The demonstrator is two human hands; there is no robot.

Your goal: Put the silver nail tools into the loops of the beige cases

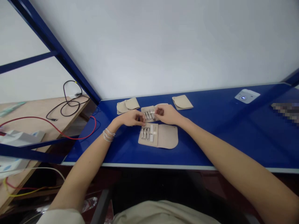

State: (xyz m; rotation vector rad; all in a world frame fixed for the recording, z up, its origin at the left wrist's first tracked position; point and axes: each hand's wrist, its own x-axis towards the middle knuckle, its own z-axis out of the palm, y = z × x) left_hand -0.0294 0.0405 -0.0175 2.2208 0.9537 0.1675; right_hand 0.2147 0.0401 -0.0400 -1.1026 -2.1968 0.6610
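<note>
Two open beige manicure cases lie on the blue table [210, 143]. The nearer case [158, 136] lies flat with several metal tools in its left half and its flap spread to the right. Just behind it sits the second case [149, 113], also holding metal tools. My left hand [131, 118], with bracelets on the wrist, has its fingers pinched at the left side of that second case. My right hand [167, 114] is closed over its right side, fingers curled at the tools. What exactly each hand's fingers grip is too small to make out.
Closed beige cases lie behind: a pair at the back left [127, 105] and one at the back right [182, 102]. A white device with a blue light [246, 96] sits far right. A wooden bench [32, 112] on the left carries black and red cables. A white wall rises behind.
</note>
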